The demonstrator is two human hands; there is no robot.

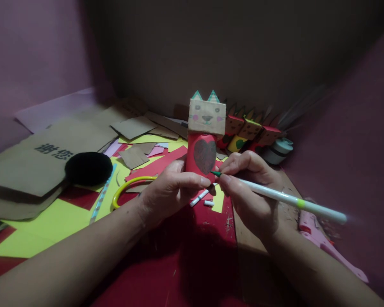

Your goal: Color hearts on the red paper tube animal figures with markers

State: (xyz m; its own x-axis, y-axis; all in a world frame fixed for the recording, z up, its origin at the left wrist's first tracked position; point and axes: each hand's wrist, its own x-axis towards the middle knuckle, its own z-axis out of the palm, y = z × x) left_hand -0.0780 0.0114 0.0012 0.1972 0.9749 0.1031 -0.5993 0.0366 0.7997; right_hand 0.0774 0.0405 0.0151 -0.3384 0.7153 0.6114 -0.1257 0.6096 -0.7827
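Observation:
My left hand [176, 183] grips the lower part of a cardboard cat figure [207, 117], holding it upright. The figure has a box head with a drawn face and green-edged ears, on a red tube body bearing a dark heart [205, 155]. In my right hand [249, 192] is a white marker [275, 192] with a green tip, pinched between thumb and fingers. That tip is at the lower edge of the heart; whether it touches is hard to tell. A white pen cap [209, 203] lies on the red surface below.
Similar figures [249, 132] stand behind, beside a light-green-lidded container [280, 150]. To the left lie cardboard sheets [80, 128], yellow paper [57, 217], a round black object [88, 169] and a yellow handle loop [123, 192]. A pink glue gun [326, 245] rests at right.

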